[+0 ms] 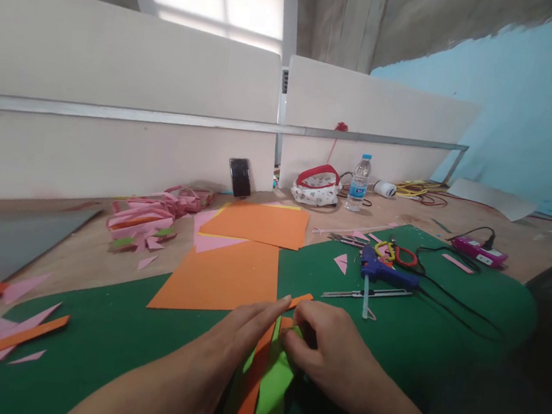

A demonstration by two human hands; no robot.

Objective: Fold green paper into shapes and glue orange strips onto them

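A folded light green paper piece (273,393) and an orange paper strip (254,390) lie lengthwise between my hands, low in the centre of the head view. Along their left side my left hand (236,335) rests with its fingers stretched out; its palm side is hidden. From the right, my right hand (330,339) pinches the upper end of the green paper between curled fingers and thumb. A short orange strip end (301,301) sticks out just beyond my fingertips. Directly ahead lies a large orange paper sheet (228,278).
Beyond my right hand are a blue glue gun (385,271), a utility knife (395,294) and red-handled scissors (406,256) on the green mat (474,303). A water bottle (358,186), a pouch (315,190) and a phone (240,177) stand behind. Pink scraps (37,332) lie left.
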